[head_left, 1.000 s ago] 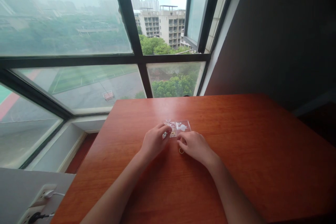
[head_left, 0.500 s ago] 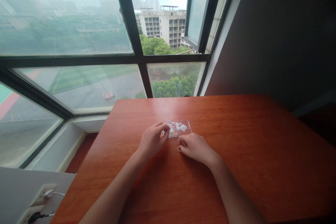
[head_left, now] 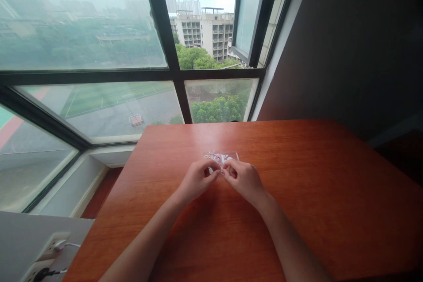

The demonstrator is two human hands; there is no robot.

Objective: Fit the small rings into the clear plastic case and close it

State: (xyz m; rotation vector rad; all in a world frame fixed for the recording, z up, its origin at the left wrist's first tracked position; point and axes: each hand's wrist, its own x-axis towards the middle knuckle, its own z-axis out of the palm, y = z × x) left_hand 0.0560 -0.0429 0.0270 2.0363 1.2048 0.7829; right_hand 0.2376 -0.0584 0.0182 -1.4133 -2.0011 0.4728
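Note:
A small clear plastic case lies open and flat on the table, with several ring-shaped trinkets in its left half and a white figure on its right half. Over the front of that left half, my left hand is closed, thumb and forefinger pinched; what they grip is hidden. My right hand is pinched too, its fingertips almost touching the left ones at the case's front edge. The small pale ring seen at the right fingertips earlier is mostly hidden between them now.
The reddish-brown wooden table reaches up to a dark-framed window. A wall socket with plugged-in cords is at the lower left, beside the table. A dark wall rises on the right.
My right hand has moved up and left from the table in front of the case, taking the small ring along. My left hand has shifted slightly right and down, so the fingertips meet.

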